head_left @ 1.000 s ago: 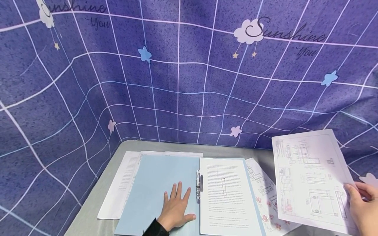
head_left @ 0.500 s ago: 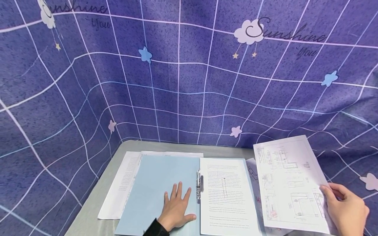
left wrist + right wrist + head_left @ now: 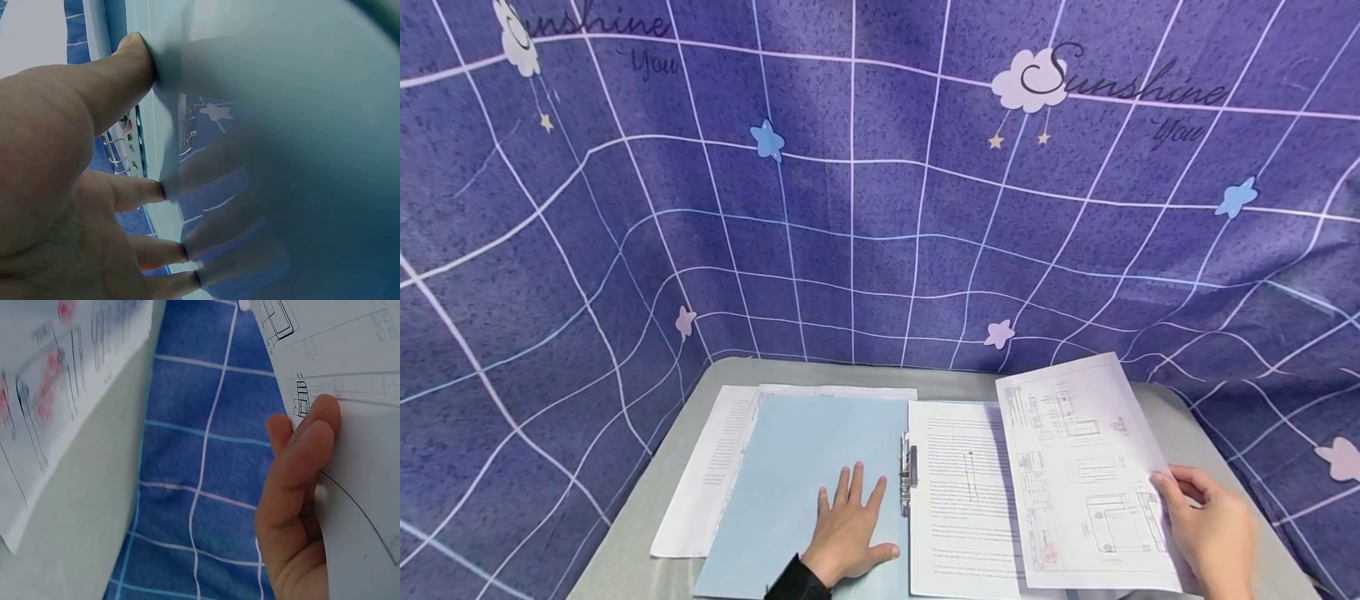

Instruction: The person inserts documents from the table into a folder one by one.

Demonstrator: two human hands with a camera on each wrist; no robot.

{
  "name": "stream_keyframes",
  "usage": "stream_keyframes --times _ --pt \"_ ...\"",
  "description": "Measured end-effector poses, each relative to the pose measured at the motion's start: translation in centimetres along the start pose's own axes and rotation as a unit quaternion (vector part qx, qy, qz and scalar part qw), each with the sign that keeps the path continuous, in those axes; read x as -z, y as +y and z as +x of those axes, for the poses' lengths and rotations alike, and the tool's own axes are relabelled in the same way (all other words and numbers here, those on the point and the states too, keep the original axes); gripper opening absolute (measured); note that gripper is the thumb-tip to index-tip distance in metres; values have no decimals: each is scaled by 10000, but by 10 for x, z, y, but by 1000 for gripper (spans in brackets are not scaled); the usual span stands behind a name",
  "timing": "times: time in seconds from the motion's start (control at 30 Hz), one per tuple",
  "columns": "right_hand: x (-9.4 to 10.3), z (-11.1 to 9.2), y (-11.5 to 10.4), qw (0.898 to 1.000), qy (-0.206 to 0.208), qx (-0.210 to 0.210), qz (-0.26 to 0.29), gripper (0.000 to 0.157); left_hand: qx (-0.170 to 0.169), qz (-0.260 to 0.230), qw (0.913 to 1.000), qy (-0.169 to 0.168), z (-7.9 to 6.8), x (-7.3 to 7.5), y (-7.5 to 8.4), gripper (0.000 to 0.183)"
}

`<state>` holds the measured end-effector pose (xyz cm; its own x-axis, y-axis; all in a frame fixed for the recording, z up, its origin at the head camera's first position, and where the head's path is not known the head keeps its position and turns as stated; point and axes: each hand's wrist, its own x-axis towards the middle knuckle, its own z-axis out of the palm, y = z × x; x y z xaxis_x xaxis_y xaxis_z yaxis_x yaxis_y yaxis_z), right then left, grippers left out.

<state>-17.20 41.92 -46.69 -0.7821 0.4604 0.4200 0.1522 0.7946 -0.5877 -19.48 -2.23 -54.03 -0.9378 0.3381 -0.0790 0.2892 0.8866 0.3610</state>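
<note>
A light blue folder (image 3: 808,446) lies spread on the grey table, with a metal clip (image 3: 905,475) along its spine. My left hand (image 3: 847,529) rests flat on the folder's left cover, fingers spread. On the right side of the folder is a printed text page (image 3: 958,533). My right hand (image 3: 1206,525) pinches the right edge of a sheet of technical drawings (image 3: 1067,475) between thumb and fingers. That sheet is raised and overlaps the right part of the text page in the head view. In the right wrist view the fingers (image 3: 300,462) hold the sheet's edge.
White printed papers (image 3: 700,492) stick out from under the folder's left cover. Another drawing sheet with red marks (image 3: 62,394) lies on the table, mostly hidden in the head view. A purple-blue cloth (image 3: 880,208) with lines and stars hangs behind the grey table (image 3: 970,385).
My right hand has carried the drawing sheet leftward, from right of the folder to over its right side. The left hand has stayed in place on the cover.
</note>
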Motion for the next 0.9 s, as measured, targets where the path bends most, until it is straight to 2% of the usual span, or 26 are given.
stream_keyframes --times 0.17,0.63,0.9 --pt "-11 -7 -7 9998 54 155 79 18 12 -21 10000 -44 -1 1 0 96" --pt "-43 -24 -33 9987 -269 -52 420 16 -26 55 10000 -10 -2 3 0 95" --pt "-61 -37 -49 9977 -401 -25 547 15 -66 -4 10000 -50 -2 4 1 95"
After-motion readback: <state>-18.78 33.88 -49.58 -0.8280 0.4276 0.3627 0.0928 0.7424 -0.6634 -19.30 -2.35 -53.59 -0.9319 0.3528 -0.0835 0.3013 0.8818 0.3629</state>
